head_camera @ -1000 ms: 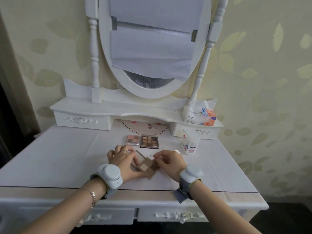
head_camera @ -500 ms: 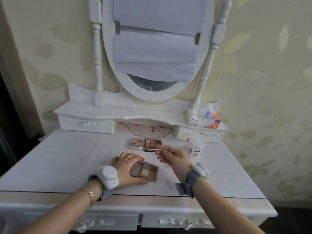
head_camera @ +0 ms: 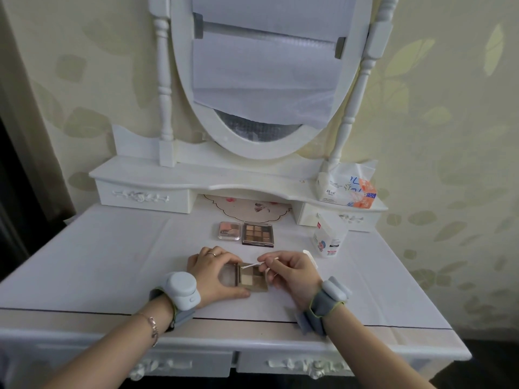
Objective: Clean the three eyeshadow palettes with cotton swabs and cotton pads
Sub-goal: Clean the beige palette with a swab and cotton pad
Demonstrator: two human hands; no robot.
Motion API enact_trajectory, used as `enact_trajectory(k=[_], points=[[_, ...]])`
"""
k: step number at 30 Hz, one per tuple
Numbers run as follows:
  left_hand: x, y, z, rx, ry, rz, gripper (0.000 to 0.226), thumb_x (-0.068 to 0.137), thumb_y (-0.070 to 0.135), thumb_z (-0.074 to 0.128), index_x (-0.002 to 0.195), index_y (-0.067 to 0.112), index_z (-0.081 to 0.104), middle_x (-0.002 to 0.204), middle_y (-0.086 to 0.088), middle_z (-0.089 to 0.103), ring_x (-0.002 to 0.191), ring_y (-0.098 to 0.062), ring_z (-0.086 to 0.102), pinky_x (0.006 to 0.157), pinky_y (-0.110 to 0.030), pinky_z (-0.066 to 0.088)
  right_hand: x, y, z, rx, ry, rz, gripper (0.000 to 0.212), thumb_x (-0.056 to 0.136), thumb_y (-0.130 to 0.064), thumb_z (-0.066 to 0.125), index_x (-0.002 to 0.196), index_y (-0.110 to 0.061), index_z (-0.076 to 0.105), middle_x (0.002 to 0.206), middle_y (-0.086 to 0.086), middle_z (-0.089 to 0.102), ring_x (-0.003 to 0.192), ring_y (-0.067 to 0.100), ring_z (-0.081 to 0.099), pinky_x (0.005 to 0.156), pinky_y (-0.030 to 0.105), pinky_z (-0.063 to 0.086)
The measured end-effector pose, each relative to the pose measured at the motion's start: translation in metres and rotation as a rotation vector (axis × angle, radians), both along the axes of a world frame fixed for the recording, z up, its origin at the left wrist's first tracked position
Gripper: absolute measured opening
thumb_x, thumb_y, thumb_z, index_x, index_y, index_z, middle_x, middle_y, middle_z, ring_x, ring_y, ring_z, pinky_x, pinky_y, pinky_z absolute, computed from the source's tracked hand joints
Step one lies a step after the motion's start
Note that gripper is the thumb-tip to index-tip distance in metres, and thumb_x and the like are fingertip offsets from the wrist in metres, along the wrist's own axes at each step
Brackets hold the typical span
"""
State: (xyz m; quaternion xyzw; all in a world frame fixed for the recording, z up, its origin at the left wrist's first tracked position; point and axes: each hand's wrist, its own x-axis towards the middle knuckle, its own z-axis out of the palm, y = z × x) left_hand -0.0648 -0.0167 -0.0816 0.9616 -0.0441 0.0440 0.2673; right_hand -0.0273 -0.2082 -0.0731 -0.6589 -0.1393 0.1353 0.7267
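An open brown eyeshadow palette [head_camera: 252, 279] lies flat on the white dresser top [head_camera: 112, 262] in front of me. My left hand [head_camera: 216, 273] grips its left side, fingers curled over the clear lid. My right hand [head_camera: 289, 272] pinches a cotton swab [head_camera: 250, 265] whose tip touches the palette's upper pans. Behind them lie a small pink palette [head_camera: 229, 230] and a dark palette with several brown pans [head_camera: 257, 233], side by side.
A white swab container [head_camera: 328, 235] stands at the right, with a white strip [head_camera: 310, 258] lying near my right hand. A tissue pack [head_camera: 346, 188] sits on the raised shelf. An oval mirror [head_camera: 264, 80] rises at the back.
My right hand has come back from near the dark palette and brought the swab down onto the brown palette. The left hand keeps holding that palette flat on the table.
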Motion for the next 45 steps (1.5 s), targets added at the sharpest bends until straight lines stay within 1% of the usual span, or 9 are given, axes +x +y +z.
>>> enact_trajectory(k=[5, 10, 14, 20, 25, 29, 33, 41, 45], points=[[0.001, 0.001, 0.000, 0.015, 0.010, -0.008, 0.090, 0.034, 0.084, 0.041, 0.114, 0.043, 0.052, 0.107, 0.020, 0.042, 0.114, -0.008, 0.035, 0.096, -0.026, 0.022, 0.000, 0.003, 0.002, -0.071, -0.052, -0.023, 0.018, 0.091, 0.002, 0.052, 0.085, -0.001, 0.069, 0.063, 0.000, 0.067, 0.040, 0.007, 0.044, 0.040, 0.015, 0.036], [0.001, 0.000, 0.000, 0.000, 0.011, -0.004, 0.089, 0.033, 0.083, 0.041, 0.112, 0.044, 0.053, 0.108, 0.020, 0.043, 0.113, -0.007, 0.036, 0.094, -0.024, 0.021, 0.000, 0.004, 0.001, -0.106, -0.056, -0.026, 0.019, 0.092, 0.000, 0.052, 0.084, -0.003, 0.069, 0.062, 0.000, 0.066, 0.038, 0.009, 0.041, 0.040, 0.015, 0.035], [0.001, 0.001, 0.000, -0.015, 0.011, -0.006, 0.086, 0.034, 0.083, 0.043, 0.110, 0.044, 0.054, 0.108, 0.019, 0.045, 0.113, -0.007, 0.036, 0.095, -0.025, 0.021, -0.001, 0.002, 0.002, -0.103, -0.060, 0.016, 0.020, 0.092, 0.002, 0.050, 0.082, -0.001, 0.067, 0.059, 0.000, 0.065, 0.038, 0.007, 0.044, 0.039, 0.014, 0.034], [0.000, 0.000, 0.001, -0.014, 0.021, -0.011, 0.087, 0.034, 0.083, 0.043, 0.111, 0.044, 0.053, 0.110, 0.019, 0.045, 0.113, -0.007, 0.035, 0.096, -0.025, 0.021, -0.001, 0.003, 0.003, -0.087, -0.068, 0.000, 0.020, 0.093, 0.000, 0.050, 0.084, -0.002, 0.068, 0.064, 0.000, 0.068, 0.041, 0.007, 0.048, 0.039, 0.014, 0.035], [0.000, 0.000, 0.001, -0.021, 0.020, -0.013, 0.085, 0.034, 0.083, 0.044, 0.109, 0.044, 0.053, 0.109, 0.019, 0.045, 0.112, -0.007, 0.035, 0.096, -0.025, 0.021, -0.002, -0.001, 0.005, -0.101, -0.063, 0.099, 0.023, 0.093, 0.003, 0.048, 0.079, -0.002, 0.066, 0.060, 0.000, 0.066, 0.043, 0.006, 0.052, 0.038, 0.013, 0.035], [0.000, 0.000, 0.001, -0.019, 0.022, -0.017, 0.085, 0.034, 0.082, 0.043, 0.110, 0.044, 0.053, 0.109, 0.020, 0.044, 0.111, -0.006, 0.035, 0.095, -0.024, 0.021, -0.002, 0.000, 0.003, -0.081, -0.073, 0.083, 0.023, 0.093, 0.003, 0.048, 0.081, -0.001, 0.067, 0.062, 0.001, 0.066, 0.044, 0.007, 0.052, 0.039, 0.014, 0.035], [0.000, 0.001, 0.001, -0.020, 0.019, -0.015, 0.086, 0.034, 0.082, 0.043, 0.110, 0.043, 0.053, 0.109, 0.020, 0.044, 0.111, -0.006, 0.035, 0.095, -0.024, 0.022, -0.002, -0.001, 0.004, -0.120, -0.064, 0.146, 0.023, 0.093, 0.003, 0.047, 0.079, -0.003, 0.065, 0.060, -0.001, 0.066, 0.044, 0.007, 0.055, 0.038, 0.014, 0.036], [0.000, 0.000, 0.001, -0.028, 0.014, -0.012, 0.086, 0.034, 0.082, 0.044, 0.110, 0.043, 0.054, 0.110, 0.019, 0.046, 0.112, -0.006, 0.036, 0.094, -0.024, 0.021, -0.003, 0.001, 0.003, -0.125, -0.075, 0.138, 0.023, 0.093, 0.001, 0.048, 0.080, -0.004, 0.066, 0.063, 0.000, 0.067, 0.046, 0.008, 0.056, 0.040, 0.015, 0.038], [0.001, 0.000, 0.002, -0.034, 0.033, -0.008, 0.088, 0.034, 0.082, 0.046, 0.112, 0.043, 0.053, 0.109, 0.020, 0.046, 0.114, -0.007, 0.035, 0.095, -0.024, 0.022, 0.001, 0.006, 0.011, -0.151, -0.125, 0.018, 0.023, 0.093, -0.001, 0.050, 0.081, -0.006, 0.068, 0.064, 0.001, 0.067, 0.048, 0.011, 0.056, 0.041, 0.017, 0.038]])
